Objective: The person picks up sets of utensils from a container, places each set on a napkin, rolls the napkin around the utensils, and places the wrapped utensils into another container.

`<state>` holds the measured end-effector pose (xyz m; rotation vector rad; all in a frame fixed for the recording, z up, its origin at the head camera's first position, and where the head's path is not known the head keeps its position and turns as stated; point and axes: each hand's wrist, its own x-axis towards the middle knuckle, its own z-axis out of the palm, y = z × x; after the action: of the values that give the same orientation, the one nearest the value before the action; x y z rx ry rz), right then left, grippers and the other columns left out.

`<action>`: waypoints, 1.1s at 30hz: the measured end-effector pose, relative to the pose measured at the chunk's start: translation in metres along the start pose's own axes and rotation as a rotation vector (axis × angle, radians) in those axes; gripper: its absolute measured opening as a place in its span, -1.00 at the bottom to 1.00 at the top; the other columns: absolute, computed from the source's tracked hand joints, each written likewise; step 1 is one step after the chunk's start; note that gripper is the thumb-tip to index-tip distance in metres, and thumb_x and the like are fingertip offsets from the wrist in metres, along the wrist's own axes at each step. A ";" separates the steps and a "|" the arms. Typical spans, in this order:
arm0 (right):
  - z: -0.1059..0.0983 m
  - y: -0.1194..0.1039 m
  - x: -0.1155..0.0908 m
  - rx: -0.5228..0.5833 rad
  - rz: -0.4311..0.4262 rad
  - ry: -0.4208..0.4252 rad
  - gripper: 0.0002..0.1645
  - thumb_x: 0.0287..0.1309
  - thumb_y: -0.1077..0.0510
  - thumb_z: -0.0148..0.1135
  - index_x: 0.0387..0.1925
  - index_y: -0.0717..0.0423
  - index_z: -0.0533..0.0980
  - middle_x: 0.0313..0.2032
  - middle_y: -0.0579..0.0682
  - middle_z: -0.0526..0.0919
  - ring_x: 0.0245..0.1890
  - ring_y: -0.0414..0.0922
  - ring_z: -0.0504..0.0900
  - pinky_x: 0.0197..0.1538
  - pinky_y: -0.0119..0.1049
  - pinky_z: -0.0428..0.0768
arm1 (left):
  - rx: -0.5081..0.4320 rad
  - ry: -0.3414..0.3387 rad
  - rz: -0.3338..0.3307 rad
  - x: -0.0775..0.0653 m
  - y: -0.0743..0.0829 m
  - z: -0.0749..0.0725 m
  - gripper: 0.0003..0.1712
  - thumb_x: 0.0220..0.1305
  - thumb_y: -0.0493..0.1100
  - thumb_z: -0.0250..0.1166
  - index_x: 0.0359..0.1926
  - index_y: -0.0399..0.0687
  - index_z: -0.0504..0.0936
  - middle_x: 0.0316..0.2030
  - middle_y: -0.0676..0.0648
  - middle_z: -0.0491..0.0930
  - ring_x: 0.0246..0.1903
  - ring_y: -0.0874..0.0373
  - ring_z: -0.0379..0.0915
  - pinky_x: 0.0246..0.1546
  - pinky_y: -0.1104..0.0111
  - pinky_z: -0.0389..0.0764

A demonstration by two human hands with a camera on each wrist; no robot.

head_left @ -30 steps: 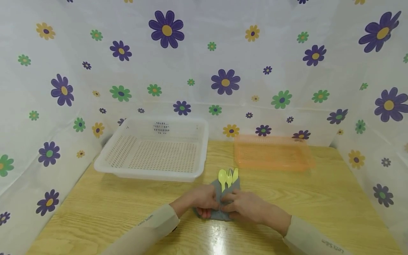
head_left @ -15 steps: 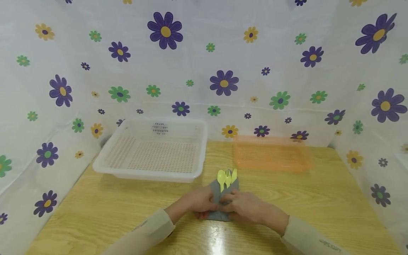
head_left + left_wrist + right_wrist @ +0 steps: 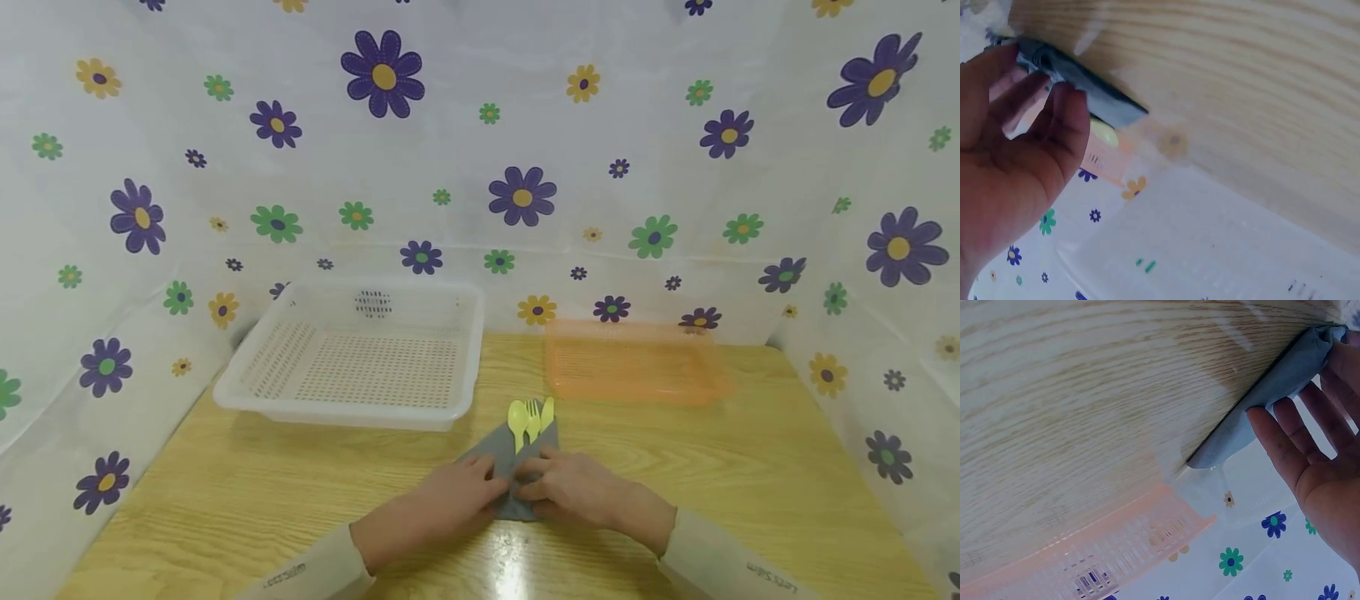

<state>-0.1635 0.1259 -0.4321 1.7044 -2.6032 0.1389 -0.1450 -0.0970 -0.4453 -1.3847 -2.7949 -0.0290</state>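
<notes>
A grey cloth napkin point(image 3: 497, 450) lies on the table, its right side folded over the lower part of the cutlery. A yellow-green spoon point(image 3: 517, 415), a fork point(image 3: 532, 417) and a knife point(image 3: 547, 412) stick out of its far end, their handles hidden in the cloth. My left hand point(image 3: 456, 493) rests on the napkin's left part with bent fingers, and a pointed flap shows beyond them. With its fingertips, my right hand point(image 3: 573, 486) presses the folded right side. In the right wrist view, fairly straight fingers point(image 3: 1279, 440) touch the cloth.
A white perforated basket point(image 3: 375, 412) stands at the back left of the wooden table point(image 3: 225, 492). An orange perforated tray point(image 3: 637, 392) lies at the back right. Flower-patterned sheeting point(image 3: 450, 150) encloses the back and both sides.
My left hand has shifted from the napkin's left edge to lie on top, and its left flap now shows spread to the left. The right hand keeps its place; the view shifts slightly.
</notes>
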 end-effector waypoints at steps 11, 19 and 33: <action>-0.001 0.000 0.002 -0.032 -0.001 -0.012 -0.67 0.02 0.01 0.30 -0.10 -0.17 0.62 -0.01 -0.14 0.57 -0.22 -0.21 0.41 -0.29 -0.41 0.54 | 0.459 0.085 0.198 -0.020 0.006 -0.007 -0.92 0.21 -0.08 0.21 -0.31 0.06 0.53 -0.47 0.07 0.43 -0.49 0.26 0.29 -0.58 0.50 0.45; -0.001 -0.001 0.002 -0.017 0.002 -0.014 -0.67 0.03 0.03 0.30 -0.09 -0.13 0.61 -0.01 -0.14 0.59 -0.18 -0.20 0.43 -0.24 -0.39 0.54 | 0.504 0.133 0.217 -0.021 0.009 -0.003 -0.93 0.18 -0.09 0.23 -0.39 0.07 0.54 -0.54 0.09 0.43 -0.54 0.28 0.28 -0.63 0.51 0.36; -0.001 -0.004 0.003 -0.026 0.031 -0.057 -0.58 0.09 0.04 0.24 0.02 -0.02 0.53 0.02 -0.10 0.56 -0.04 -0.16 0.42 -0.09 -0.32 0.55 | 0.526 0.123 0.250 -0.022 0.009 -0.004 -0.93 0.17 -0.06 0.23 -0.39 0.10 0.54 -0.53 0.12 0.45 -0.56 0.29 0.24 -0.65 0.51 0.25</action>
<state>-0.1612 0.1218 -0.4308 1.6849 -2.6600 0.0571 -0.1250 -0.1092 -0.4418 -1.5009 -2.2691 0.5582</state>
